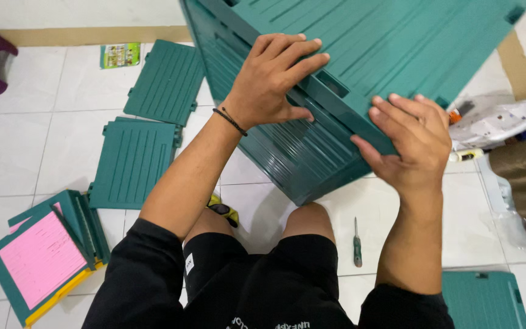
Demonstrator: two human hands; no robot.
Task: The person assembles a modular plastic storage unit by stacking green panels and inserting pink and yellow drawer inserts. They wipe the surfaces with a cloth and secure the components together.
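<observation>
A large dark green ribbed plastic cabinet body [360,55] leans tilted over the white tiled floor in front of my knees. My left hand [272,79] presses flat on its near edge, fingers spread over the ridge where two panels meet. A thin black band circles that wrist. My right hand [412,137] grips the lower right edge of the same corner, fingers on top and thumb along the side.
Two loose green ribbed panels [165,82] [132,161] lie on the floor at left. Green drawer parts with a pink sheet [41,259] sit at lower left. A screwdriver [357,244] lies by my right knee. A plastic bag [500,122] is at right, another green panel [485,301] at bottom right.
</observation>
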